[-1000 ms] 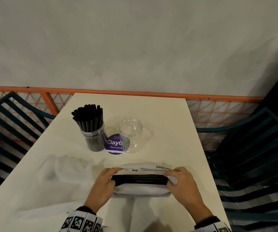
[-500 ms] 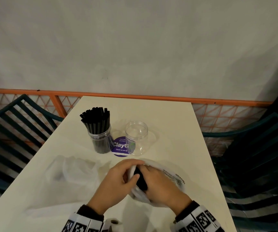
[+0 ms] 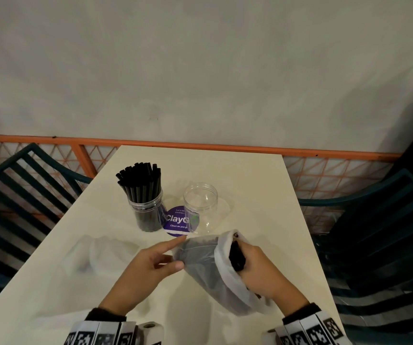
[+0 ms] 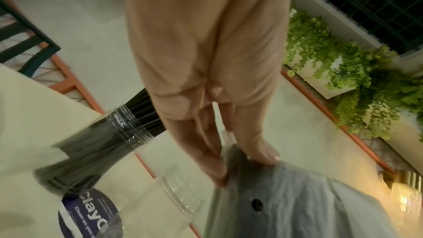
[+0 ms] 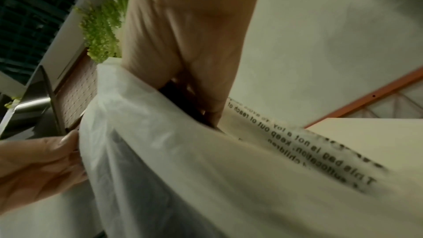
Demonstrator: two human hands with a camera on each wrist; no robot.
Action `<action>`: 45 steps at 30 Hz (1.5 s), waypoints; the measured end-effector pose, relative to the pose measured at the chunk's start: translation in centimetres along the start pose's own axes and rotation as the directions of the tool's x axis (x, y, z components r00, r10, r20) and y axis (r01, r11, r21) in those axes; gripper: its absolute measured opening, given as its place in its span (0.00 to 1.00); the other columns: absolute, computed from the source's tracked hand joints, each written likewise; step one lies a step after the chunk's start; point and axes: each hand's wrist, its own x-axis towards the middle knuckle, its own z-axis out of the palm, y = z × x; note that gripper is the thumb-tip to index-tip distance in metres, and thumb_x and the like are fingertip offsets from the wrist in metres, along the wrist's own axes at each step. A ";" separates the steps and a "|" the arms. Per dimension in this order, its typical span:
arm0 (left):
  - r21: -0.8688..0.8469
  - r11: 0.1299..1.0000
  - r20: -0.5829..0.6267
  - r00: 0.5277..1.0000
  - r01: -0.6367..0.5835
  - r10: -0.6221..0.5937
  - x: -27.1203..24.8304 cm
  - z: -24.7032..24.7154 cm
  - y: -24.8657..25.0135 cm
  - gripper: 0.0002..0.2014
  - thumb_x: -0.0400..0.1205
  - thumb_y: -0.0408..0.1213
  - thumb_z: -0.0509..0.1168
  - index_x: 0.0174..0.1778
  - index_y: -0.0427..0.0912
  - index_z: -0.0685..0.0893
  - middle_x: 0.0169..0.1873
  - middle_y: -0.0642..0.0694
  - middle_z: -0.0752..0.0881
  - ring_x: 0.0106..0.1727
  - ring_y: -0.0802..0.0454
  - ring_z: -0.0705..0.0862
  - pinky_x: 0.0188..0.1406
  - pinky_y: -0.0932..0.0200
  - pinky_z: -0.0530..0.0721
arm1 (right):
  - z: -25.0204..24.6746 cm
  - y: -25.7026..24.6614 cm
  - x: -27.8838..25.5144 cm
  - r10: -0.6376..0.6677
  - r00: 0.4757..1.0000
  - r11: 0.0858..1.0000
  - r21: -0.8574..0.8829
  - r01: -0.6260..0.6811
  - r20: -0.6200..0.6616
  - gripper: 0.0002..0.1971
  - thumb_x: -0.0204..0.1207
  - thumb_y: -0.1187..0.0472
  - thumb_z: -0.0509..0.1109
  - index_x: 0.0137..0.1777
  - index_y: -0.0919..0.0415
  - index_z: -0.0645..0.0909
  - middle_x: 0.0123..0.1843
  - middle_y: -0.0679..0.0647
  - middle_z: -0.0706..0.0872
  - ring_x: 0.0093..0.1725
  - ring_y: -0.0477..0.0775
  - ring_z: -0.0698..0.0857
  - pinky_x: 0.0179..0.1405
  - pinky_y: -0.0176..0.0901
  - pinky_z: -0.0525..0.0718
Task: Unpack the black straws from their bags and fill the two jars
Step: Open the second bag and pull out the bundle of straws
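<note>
A translucent bag (image 3: 205,267) with black straws (image 3: 236,257) in it is held just above the table's near edge, between my hands. My left hand (image 3: 178,255) pinches its closed end between thumb and fingers, index finger stretched out; the left wrist view shows that pinch on the bag (image 4: 286,196). At the bag's open mouth my right hand (image 3: 242,260) grips the bundle of straws. In the right wrist view the fingers (image 5: 213,108) reach inside the printed bag (image 5: 183,160). Farther back stand a clear jar full of straws (image 3: 146,210) and an empty clear jar (image 3: 200,207).
A purple round sticker (image 3: 175,221) lies on the cream table (image 3: 250,190) between the jars. An empty crumpled bag (image 3: 100,252) lies left of my hands. Dark green chairs (image 3: 379,232) flank the table, and an orange railing (image 3: 200,145) runs behind it.
The bag lay crosswise between both hands; it has turned with its mouth toward my right. My hands came together, then parted, the right one now on the straws at the mouth.
</note>
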 end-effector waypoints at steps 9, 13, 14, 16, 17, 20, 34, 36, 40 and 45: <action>-0.292 0.948 -0.310 0.950 -0.129 0.034 1.4 2.6 -1.0 0.13 0.67 0.18 0.71 0.25 0.42 0.89 0.28 0.45 0.90 0.34 0.51 0.86 0.37 0.67 0.86 | -0.3 1.5 -0.7 0.129 0.992 0.967 0.222 -0.127 0.002 0.12 0.60 0.57 0.76 0.44 0.50 0.82 0.36 0.35 0.88 0.39 0.36 0.85 0.41 0.30 0.81; -0.256 0.953 -0.354 0.933 -0.164 0.065 1.9 3.8 -1.1 0.10 0.68 0.21 0.72 0.24 0.37 0.83 0.23 0.45 0.86 0.29 0.56 0.83 0.33 0.69 0.84 | 0.3 1.5 -0.9 0.118 0.993 0.964 0.237 -0.120 0.021 0.30 0.61 0.58 0.79 0.65 0.51 0.75 0.53 0.40 0.85 0.54 0.41 0.85 0.56 0.38 0.84; -0.257 0.953 -0.355 0.933 -0.164 0.065 2.0 3.9 -1.0 0.09 0.68 0.21 0.72 0.24 0.35 0.82 0.23 0.46 0.86 0.28 0.58 0.82 0.33 0.69 0.83 | 0.5 1.5 -0.9 0.119 0.993 0.964 0.236 -0.119 0.015 0.31 0.63 0.62 0.79 0.67 0.52 0.73 0.54 0.40 0.84 0.54 0.39 0.85 0.55 0.37 0.84; -0.272 0.950 -0.345 0.937 -0.156 0.056 2.3 4.2 -1.0 0.10 0.70 0.21 0.70 0.26 0.33 0.79 0.21 0.47 0.84 0.26 0.59 0.80 0.31 0.70 0.82 | 0.9 1.6 -0.8 0.125 0.992 0.962 0.248 -0.115 -0.023 0.27 0.64 0.62 0.79 0.62 0.51 0.75 0.50 0.39 0.85 0.49 0.36 0.85 0.50 0.34 0.83; -0.295 0.944 -0.332 0.942 -0.150 0.046 2.3 4.2 -0.9 0.09 0.72 0.21 0.69 0.27 0.33 0.79 0.21 0.47 0.85 0.26 0.59 0.81 0.31 0.69 0.83 | 1.0 1.7 -0.7 0.141 0.989 0.951 0.283 -0.123 -0.045 0.22 0.61 0.59 0.79 0.55 0.51 0.78 0.44 0.39 0.87 0.45 0.38 0.85 0.49 0.35 0.82; -0.346 0.927 -0.302 0.953 -0.141 0.032 2.3 4.2 -1.3 0.09 0.76 0.23 0.65 0.30 0.35 0.79 0.24 0.46 0.86 0.29 0.56 0.84 0.36 0.66 0.86 | 1.2 2.2 -0.6 0.189 0.974 0.933 0.333 -0.139 -0.123 0.11 0.60 0.59 0.77 0.40 0.50 0.79 0.31 0.37 0.88 0.35 0.37 0.84 0.41 0.32 0.79; -0.176 0.977 -0.189 0.978 -0.123 0.089 1.4 4.6 -1.4 0.06 0.75 0.27 0.68 0.40 0.39 0.90 0.39 0.38 0.90 0.43 0.47 0.87 0.42 0.63 0.86 | 1.3 3.5 -1.1 0.131 0.988 0.940 0.327 -0.098 -0.080 0.26 0.60 0.66 0.81 0.59 0.59 0.80 0.52 0.47 0.88 0.54 0.41 0.86 0.48 0.30 0.81; -0.027 0.991 -0.295 0.949 -0.127 0.114 1.7 4.7 -1.7 0.06 0.74 0.28 0.70 0.31 0.38 0.88 0.31 0.35 0.87 0.33 0.50 0.83 0.35 0.65 0.83 | 1.6 3.1 -1.1 0.106 0.991 0.944 0.323 -0.073 -0.085 0.27 0.60 0.67 0.83 0.60 0.58 0.80 0.54 0.49 0.88 0.56 0.43 0.86 0.50 0.32 0.82; -0.011 0.993 -0.314 0.944 -0.114 0.104 1.8 5.2 -1.7 0.09 0.78 0.29 0.66 0.32 0.40 0.81 0.27 0.45 0.87 0.33 0.56 0.88 0.36 0.69 0.82 | 1.8 2.4 -1.2 0.097 0.984 0.929 0.368 -0.037 -0.147 0.24 0.57 0.66 0.78 0.54 0.52 0.79 0.49 0.44 0.87 0.50 0.33 0.85 0.46 0.25 0.80; -0.333 0.942 -0.100 0.995 -0.043 0.010 1.6 5.0 -2.4 0.05 0.80 0.36 0.63 0.43 0.38 0.79 0.39 0.50 0.88 0.46 0.53 0.86 0.49 0.59 0.83 | 1.5 3.0 -1.3 0.130 0.970 0.920 0.391 -0.040 -0.207 0.25 0.58 0.62 0.78 0.55 0.48 0.77 0.55 0.44 0.85 0.53 0.30 0.83 0.49 0.21 0.79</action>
